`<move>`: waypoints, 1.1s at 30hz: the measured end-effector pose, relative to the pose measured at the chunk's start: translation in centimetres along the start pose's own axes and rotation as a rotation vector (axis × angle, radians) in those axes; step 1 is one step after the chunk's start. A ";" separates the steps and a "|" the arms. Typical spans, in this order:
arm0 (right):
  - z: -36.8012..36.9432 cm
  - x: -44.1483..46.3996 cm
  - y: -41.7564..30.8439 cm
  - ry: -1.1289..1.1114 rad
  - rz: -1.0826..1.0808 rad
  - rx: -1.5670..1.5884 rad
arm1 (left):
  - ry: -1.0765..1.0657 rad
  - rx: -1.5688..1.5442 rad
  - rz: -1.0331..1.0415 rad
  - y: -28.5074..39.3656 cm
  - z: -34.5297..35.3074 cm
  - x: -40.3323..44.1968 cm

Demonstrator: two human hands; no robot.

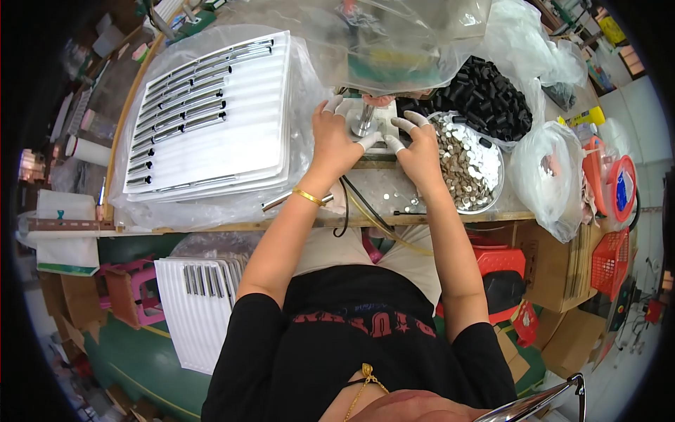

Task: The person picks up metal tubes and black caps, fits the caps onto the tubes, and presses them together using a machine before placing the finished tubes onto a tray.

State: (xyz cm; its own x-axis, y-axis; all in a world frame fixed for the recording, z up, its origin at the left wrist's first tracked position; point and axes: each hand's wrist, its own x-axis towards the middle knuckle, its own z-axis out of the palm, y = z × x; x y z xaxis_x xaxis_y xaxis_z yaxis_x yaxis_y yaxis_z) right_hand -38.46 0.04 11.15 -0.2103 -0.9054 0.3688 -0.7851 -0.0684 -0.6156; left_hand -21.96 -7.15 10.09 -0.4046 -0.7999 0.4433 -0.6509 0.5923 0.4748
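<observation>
My left hand (336,135), with white covers on its fingertips, is at the left side of a small metal press fixture (363,121). Its fingers are apart around the fixture's base, and no held part shows. My right hand (418,146), also with covered fingertips, is on the fixture's right side with thumb and fingers spread. Both thumbs point inward near the base's front edge. Just right of my right hand, a clear bowl (500,177) holds many small round metal discs (460,165). Black plastic caps (486,98) are heaped behind the bowl.
White foam sheets (246,133) with rows of chrome tubes (204,95) lie on the left. One tube (275,202) is by my left forearm. Black cables (346,204) hang over the table's front edge. Clear bags (550,179) and red baskets (610,261) stand right.
</observation>
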 end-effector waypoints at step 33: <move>3.6 -4.5 -6.9 -0.140 -0.409 0.092 | -0.246 0.422 0.054 -0.7 -8.6 -12.0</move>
State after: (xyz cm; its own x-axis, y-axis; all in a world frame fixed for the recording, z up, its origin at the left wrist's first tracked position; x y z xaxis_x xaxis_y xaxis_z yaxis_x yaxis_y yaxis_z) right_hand -30.04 3.12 11.21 0.1930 -0.8436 0.5012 -0.7309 -0.4644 -0.5001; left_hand -11.15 2.90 10.98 -0.5513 -0.7985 0.2417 -0.8078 0.5833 0.0845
